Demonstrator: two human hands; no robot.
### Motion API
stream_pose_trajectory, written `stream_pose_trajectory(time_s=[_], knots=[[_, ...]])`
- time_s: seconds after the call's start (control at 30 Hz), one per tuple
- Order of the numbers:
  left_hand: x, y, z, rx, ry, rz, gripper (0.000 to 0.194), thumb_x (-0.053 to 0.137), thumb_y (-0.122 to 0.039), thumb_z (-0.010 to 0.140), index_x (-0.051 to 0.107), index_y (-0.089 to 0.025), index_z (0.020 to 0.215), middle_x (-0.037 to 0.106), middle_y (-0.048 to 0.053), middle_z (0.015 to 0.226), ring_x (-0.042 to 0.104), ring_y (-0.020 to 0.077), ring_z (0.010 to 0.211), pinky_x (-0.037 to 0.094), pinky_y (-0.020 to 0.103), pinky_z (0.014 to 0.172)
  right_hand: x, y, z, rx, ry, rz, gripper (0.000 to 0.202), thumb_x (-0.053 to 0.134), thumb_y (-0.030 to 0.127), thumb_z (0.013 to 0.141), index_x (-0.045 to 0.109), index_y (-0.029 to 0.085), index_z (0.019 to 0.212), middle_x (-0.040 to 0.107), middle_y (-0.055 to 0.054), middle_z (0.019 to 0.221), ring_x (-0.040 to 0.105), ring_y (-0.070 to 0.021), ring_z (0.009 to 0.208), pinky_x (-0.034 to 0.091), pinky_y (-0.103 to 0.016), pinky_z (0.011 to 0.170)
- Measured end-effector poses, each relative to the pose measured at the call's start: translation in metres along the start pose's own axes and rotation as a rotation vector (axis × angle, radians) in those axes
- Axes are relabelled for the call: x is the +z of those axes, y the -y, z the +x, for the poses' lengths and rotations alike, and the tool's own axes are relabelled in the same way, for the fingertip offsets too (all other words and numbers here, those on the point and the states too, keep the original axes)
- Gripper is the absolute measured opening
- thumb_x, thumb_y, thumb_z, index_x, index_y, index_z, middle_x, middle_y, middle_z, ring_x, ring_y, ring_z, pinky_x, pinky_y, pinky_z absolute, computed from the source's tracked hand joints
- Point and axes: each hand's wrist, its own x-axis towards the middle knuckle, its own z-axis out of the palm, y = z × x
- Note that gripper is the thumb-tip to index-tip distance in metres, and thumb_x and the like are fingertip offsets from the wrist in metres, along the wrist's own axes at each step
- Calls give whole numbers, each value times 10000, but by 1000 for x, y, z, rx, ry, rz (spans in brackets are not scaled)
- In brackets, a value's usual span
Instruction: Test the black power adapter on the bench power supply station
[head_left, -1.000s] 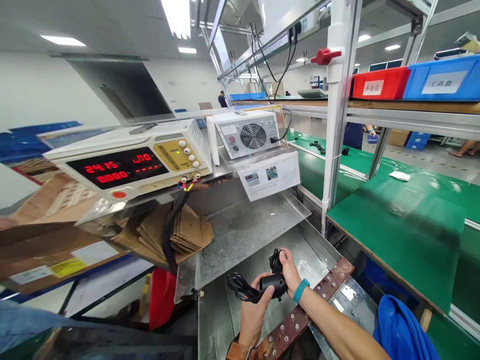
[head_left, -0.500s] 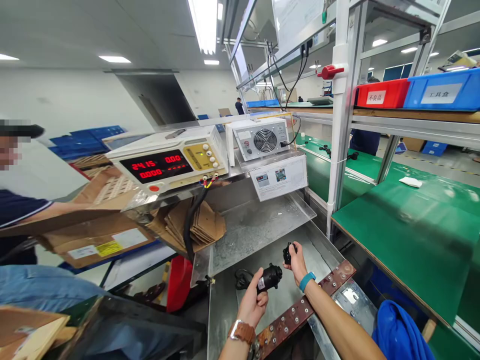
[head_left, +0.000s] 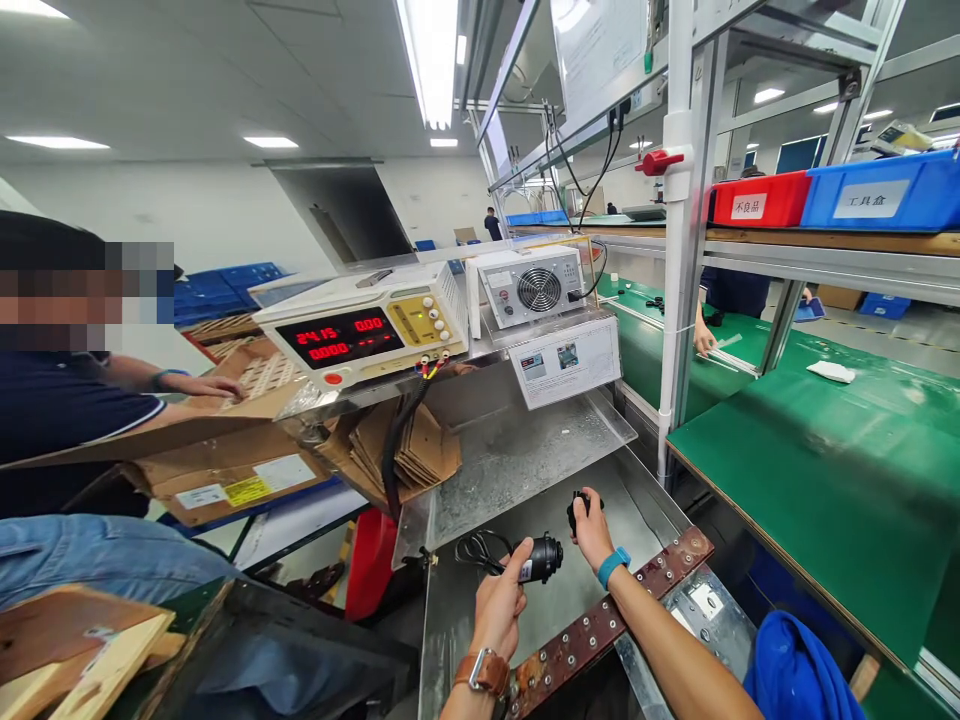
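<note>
Near the middle of the metal tank, my left hand (head_left: 501,603) is closed around a black cylindrical pump (head_left: 541,558) with a pale label. A coiled black cable (head_left: 480,548) trails from its back end, and its ribbed front end points right. To the right, the fingers of my right hand (head_left: 590,525) are wrapped round a black knobbed cap (head_left: 576,510), partly hidden by them. A gap separates the cap from the pump. Both are held above the grey metal tank (head_left: 457,640).
A riveted brown bar (head_left: 577,640) crosses the tank's near side. Behind stand a power supply (head_left: 360,320) with red digits and a second white unit (head_left: 529,285). A green bench (head_left: 810,450) lies right; a person works at a cardboard box (head_left: 225,480) on the left.
The view has shifted slightly left. In my left hand the pump has turned, so its side knob no longer shows. The left person's hand is now visible over the box; another person's hand appears at the bench.
</note>
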Motion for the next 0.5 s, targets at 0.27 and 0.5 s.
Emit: stream_pose_trajectory(time_s=[0.27, 0.5], knots=[[3, 5, -3, 2, 23, 24, 637, 887, -540, 448, 527, -167, 818, 267, -139, 507, 170, 20, 429, 130, 176, 399, 0, 0, 0, 38, 11, -5, 464, 443, 432, 1010, 474, 193, 1406, 586, -136, 1170, 622, -283, 930, 549, -367, 745], [3, 8, -3, 0, 32, 7, 639, 887, -544, 447, 516, -178, 817, 232, -148, 509, 160, 19, 423, 135, 170, 406, 1, 0, -1, 41, 25, 21, 442, 465, 403, 996, 485, 189, 1382, 600, -127, 1124, 625, -277, 890, 548, -363, 727]])
